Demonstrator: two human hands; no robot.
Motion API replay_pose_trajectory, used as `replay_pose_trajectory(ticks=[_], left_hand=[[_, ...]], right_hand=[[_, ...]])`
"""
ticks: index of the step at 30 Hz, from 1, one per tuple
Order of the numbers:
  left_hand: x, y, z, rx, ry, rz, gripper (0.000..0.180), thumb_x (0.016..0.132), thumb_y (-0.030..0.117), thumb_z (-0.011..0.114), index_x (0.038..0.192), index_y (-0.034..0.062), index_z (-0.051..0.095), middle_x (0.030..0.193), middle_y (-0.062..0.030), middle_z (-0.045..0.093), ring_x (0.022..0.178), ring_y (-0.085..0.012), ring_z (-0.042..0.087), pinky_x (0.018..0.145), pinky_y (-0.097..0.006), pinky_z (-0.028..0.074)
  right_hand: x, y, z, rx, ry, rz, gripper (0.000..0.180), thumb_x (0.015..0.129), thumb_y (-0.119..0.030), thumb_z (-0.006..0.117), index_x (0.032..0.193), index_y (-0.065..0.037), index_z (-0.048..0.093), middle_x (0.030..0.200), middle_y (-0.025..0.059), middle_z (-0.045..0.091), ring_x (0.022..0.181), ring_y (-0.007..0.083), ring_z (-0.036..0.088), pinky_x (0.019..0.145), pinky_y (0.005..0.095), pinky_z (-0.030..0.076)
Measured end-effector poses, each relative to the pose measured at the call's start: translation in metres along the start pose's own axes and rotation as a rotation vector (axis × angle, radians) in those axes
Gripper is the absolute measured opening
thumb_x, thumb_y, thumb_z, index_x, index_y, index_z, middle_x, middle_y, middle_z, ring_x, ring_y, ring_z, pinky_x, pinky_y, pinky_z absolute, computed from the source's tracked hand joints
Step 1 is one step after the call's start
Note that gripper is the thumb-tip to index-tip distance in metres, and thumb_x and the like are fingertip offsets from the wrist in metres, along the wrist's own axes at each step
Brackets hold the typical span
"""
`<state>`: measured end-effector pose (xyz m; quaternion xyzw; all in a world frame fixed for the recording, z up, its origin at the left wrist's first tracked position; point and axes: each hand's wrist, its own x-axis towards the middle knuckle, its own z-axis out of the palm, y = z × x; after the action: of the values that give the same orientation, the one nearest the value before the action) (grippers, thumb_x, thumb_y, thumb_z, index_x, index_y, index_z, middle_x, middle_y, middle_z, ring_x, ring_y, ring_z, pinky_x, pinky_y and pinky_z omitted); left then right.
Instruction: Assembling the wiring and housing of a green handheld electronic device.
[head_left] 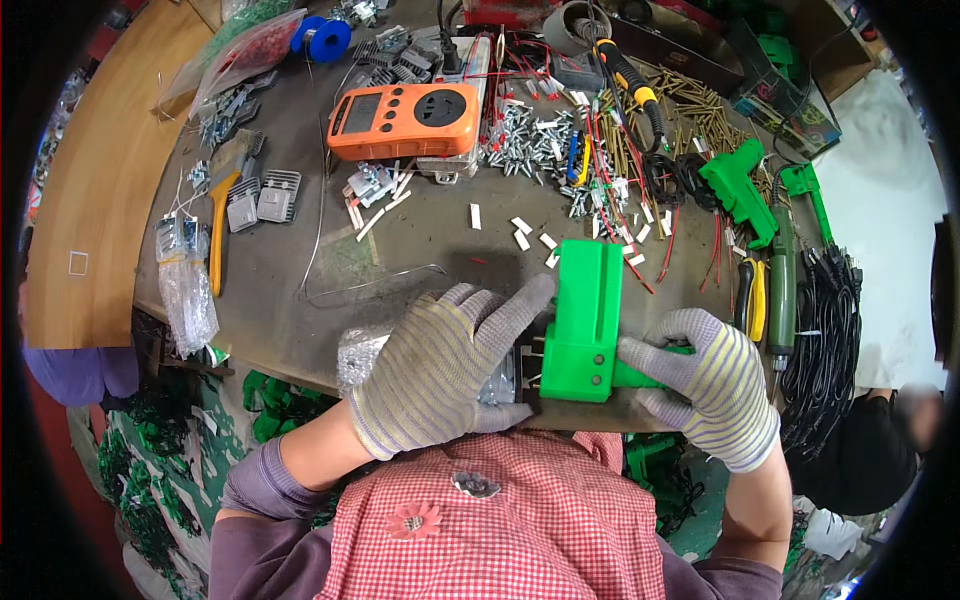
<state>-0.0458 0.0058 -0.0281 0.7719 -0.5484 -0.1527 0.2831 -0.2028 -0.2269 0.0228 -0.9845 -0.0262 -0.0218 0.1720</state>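
Both my hands wear striped grey-yellow knit gloves. My right hand (705, 385) grips the handle of a green plastic gun-shaped housing (582, 320), thumb and fingers closed round it. The housing's body stands upright at the table's front edge, with two dark screw holes low down and metal prongs out of its left side. My left hand (450, 360) is just left of it, index finger and thumb stretched apart and the index tip close to the housing. Under that hand lies clear bubble wrap (362, 355); what it wraps is hidden.
An orange meter (403, 122) rests at the back, beside loose screws (525, 142) and white strips. A brush (219, 220) and wrapped bundle (186, 290) lie left. At right are another green housing (740, 190), a green screwdriver (782, 285), yellow-handled pliers (752, 300) and black cables (822, 340).
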Motion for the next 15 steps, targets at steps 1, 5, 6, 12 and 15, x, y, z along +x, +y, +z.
replay_pose_trajectory(ticks=[1, 5, 6, 12, 15], left_hand=[[0.0, 0.001, 0.0, 0.0, 0.001, 0.0, 0.108, 0.065, 0.044, 0.083, 0.153, 0.0062, 0.033, 0.107, -0.02, 0.06, 0.101, -0.0384, 0.058, 0.087, -0.05, 0.046], [-0.002, 0.003, 0.0, 0.059, 0.004, 0.005, 0.107, 0.065, 0.043, 0.083, 0.152, 0.0063, 0.034, 0.106, -0.0193, 0.06, 0.1, -0.0376, 0.058, 0.086, -0.049, 0.047], [-0.001, 0.003, 0.0, 0.066, 0.011, 0.011, 0.107, 0.065, 0.043, 0.083, 0.152, 0.0063, 0.034, 0.106, -0.0191, 0.06, 0.1, -0.0374, 0.058, 0.086, -0.049, 0.047], [0.0, 0.003, -0.001, 0.094, 0.023, 0.003, 0.106, 0.066, 0.042, 0.084, 0.152, 0.0062, 0.035, 0.104, -0.019, 0.06, 0.098, -0.0373, 0.058, 0.085, -0.05, 0.047], [0.003, 0.004, -0.002, 0.054, -0.038, -0.022, 0.109, 0.063, 0.043, 0.085, 0.152, 0.0062, 0.034, 0.111, -0.0202, 0.059, 0.102, -0.0383, 0.058, 0.089, -0.05, 0.048]], right_hand=[[0.003, 0.001, -0.001, 0.015, -0.04, -0.029, 0.043, 0.072, -0.02, 0.079, 0.115, -0.022, 0.074, 0.091, 0.006, 0.064, 0.079, 0.0262, 0.065, 0.065, 0.0386, 0.053], [0.007, 0.003, -0.001, 0.042, -0.087, -0.079, 0.043, 0.074, -0.022, 0.079, 0.116, -0.023, 0.074, 0.091, 0.0053, 0.063, 0.079, 0.0261, 0.065, 0.066, 0.0385, 0.053], [0.009, 0.003, -0.002, 0.042, -0.089, -0.08, 0.043, 0.074, -0.022, 0.079, 0.116, -0.023, 0.074, 0.091, 0.0053, 0.063, 0.079, 0.0261, 0.065, 0.066, 0.0385, 0.053], [0.015, 0.008, 0.007, 0.015, -0.089, -0.125, 0.042, 0.074, -0.021, 0.079, 0.115, -0.022, 0.074, 0.092, 0.0058, 0.063, 0.079, 0.0268, 0.064, 0.065, 0.0398, 0.053], [0.012, 0.017, 0.016, 0.099, -0.036, -0.143, 0.041, 0.074, -0.02, 0.078, 0.115, -0.022, 0.074, 0.093, 0.007, 0.063, 0.08, 0.0282, 0.065, 0.067, 0.0407, 0.053]])
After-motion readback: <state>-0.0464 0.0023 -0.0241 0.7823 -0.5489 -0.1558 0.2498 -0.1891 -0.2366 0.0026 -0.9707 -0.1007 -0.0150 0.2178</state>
